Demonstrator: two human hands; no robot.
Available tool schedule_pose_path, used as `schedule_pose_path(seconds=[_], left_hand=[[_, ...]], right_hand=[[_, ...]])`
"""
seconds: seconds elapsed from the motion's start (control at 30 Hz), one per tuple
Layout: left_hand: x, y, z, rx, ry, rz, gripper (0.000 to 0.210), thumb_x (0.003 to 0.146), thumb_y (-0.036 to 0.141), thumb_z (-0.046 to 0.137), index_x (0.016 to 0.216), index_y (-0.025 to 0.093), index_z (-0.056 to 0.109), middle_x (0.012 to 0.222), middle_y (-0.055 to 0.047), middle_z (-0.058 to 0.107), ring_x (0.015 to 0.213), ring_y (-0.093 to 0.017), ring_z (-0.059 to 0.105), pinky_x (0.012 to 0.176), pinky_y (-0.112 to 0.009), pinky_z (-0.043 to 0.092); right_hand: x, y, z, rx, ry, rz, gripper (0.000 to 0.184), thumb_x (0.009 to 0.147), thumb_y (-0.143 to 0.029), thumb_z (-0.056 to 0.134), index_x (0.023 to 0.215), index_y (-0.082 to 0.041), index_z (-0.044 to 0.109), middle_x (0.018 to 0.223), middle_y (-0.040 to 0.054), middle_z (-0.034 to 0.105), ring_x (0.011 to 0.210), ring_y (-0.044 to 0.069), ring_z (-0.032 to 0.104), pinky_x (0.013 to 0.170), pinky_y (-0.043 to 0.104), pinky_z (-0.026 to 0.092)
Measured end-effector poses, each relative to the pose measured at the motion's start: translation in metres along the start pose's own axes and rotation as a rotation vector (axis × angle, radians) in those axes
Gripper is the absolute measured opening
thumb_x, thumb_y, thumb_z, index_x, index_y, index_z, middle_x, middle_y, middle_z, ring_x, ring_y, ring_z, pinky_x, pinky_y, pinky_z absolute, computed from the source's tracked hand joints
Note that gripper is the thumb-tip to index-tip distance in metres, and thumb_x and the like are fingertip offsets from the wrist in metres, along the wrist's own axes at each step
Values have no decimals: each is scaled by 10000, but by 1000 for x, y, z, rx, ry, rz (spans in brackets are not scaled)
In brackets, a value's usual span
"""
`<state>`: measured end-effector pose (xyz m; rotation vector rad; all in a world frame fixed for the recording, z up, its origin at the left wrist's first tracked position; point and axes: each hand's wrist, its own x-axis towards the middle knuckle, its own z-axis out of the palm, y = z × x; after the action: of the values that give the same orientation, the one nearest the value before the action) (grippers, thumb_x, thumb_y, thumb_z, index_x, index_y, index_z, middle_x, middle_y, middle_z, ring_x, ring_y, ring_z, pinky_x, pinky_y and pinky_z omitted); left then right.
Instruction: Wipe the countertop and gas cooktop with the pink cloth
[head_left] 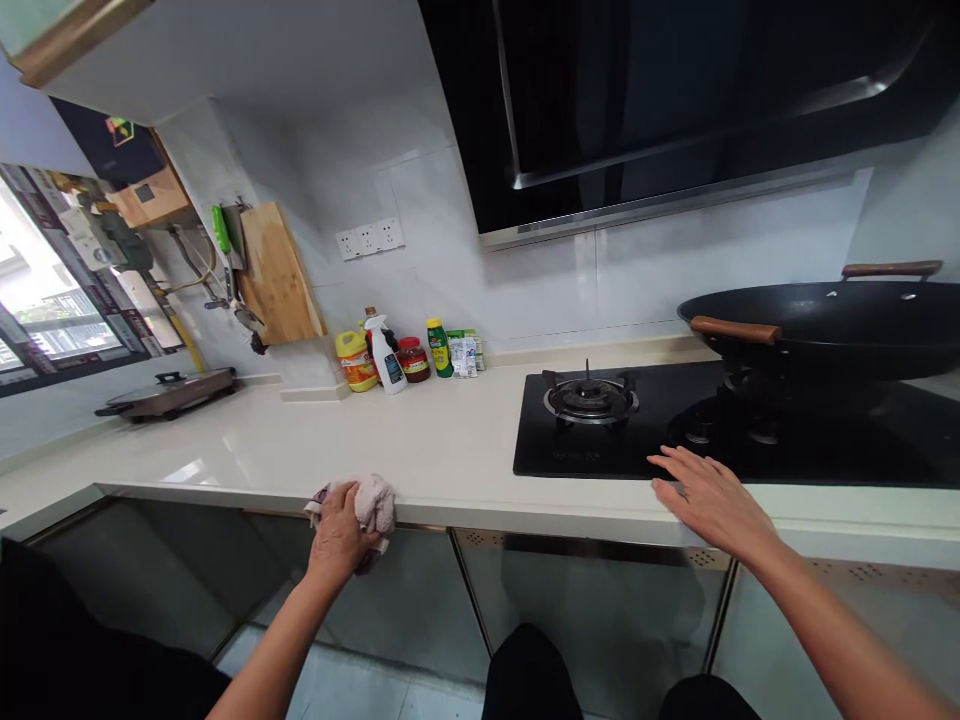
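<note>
Pale tiled wall (540,285); bright window (60,305) far left; grey-green cabinets (615,600).

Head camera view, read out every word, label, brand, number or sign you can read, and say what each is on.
None reads clearly.
Yellow jug: label too small.
White spray bottle: dark label, too blurred.
Red-lidded jar: label too small.
Green bottle: label too small.
Packets: print too small.
Stove: faint front lettering, illegible.
Dark panel: bright mark, too blurred.

The head camera looks forward-down across the counter (450,440).

Left grip (339,535) curled, right grip (711,496) outstretched
</note>
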<state>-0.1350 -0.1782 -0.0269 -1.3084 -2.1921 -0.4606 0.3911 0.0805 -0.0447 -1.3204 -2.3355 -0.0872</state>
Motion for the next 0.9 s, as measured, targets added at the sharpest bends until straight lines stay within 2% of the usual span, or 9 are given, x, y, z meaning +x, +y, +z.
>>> schedule_pose_path(seconds=[0.13, 0.27, 0.37, 0.53, 0.63, 0.7, 0.77, 0.9], left_hand=[[-4, 20, 0, 71, 3, 17, 648, 705, 256, 696, 1319, 181, 502, 1350, -139, 555, 1319, -347, 481, 1104, -474, 434], [-13, 57, -2, 135, -33, 57, 608, 732, 279, 726, 1295, 134, 546, 1341, -155, 569, 1306, -358, 472, 1048, -477, 458], [-23, 102, 1, 147, -36, 91, 593, 736, 273, 756, 1285, 143, 576, 1344, -144, 589, 1304, -357, 478, 988, -471, 474], [-44, 196, 14, 43, 52, 245, 651, 697, 300, 842, 1288, 156, 611, 1356, -153, 616, 1284, -384, 503, 976, -527, 457], [-53, 234, 20, -48, 129, 330, 679, 689, 312, 857, 1304, 180, 603, 1359, -153, 622, 1266, -396, 517, 950, -550, 460], [-53, 240, 22, -94, 172, 380, 666, 699, 283, 842, 1311, 201, 592, 1346, -141, 630, 1242, -382, 535, 936, -534, 468], [-50, 232, 22, -121, 195, 450, 670, 701, 231, 820, 1323, 216, 572, 1338, -129, 633, 1221, -361, 548, 942, -512, 474], [-40, 187, 21, -102, 214, 542, 670, 697, 157, 778, 1325, 207, 548, 1313, -128, 642, 1222, -347, 543, 977, -488, 472]], right_hand=[[1, -3, 0, 6, 17, 22, 559, 967, -492, 321, 1390, -256, 601, 1551, 55, 514, 1475, 255, 405, 1211, 514, 298], [3, -4, 1, 17, 47, 18, 540, 967, -488, 339, 1367, -253, 615, 1534, 64, 531, 1462, 257, 421, 1203, 512, 301], [3, -5, 2, 30, 54, 12, 538, 969, -488, 342, 1356, -243, 624, 1520, 70, 544, 1454, 260, 433, 1192, 510, 315], [3, -6, -1, 34, 62, 16, 533, 965, -474, 358, 1352, -233, 633, 1513, 78, 552, 1449, 258, 441, 1193, 510, 315], [3, -6, -4, 38, 54, 11, 527, 967, -460, 357, 1357, -238, 635, 1515, 74, 552, 1452, 251, 441, 1199, 500, 314], [2, -5, -6, 43, 41, 4, 527, 969, -454, 352, 1364, -245, 631, 1521, 65, 547, 1458, 243, 435, 1204, 492, 312], [1, -5, -8, 47, 28, -1, 526, 969, -451, 353, 1374, -255, 624, 1530, 57, 539, 1465, 240, 426, 1209, 489, 309], [1, -4, -11, 52, 2, 16, 531, 966, -445, 354, 1391, -263, 615, 1542, 46, 526, 1475, 237, 415, 1218, 490, 302]])
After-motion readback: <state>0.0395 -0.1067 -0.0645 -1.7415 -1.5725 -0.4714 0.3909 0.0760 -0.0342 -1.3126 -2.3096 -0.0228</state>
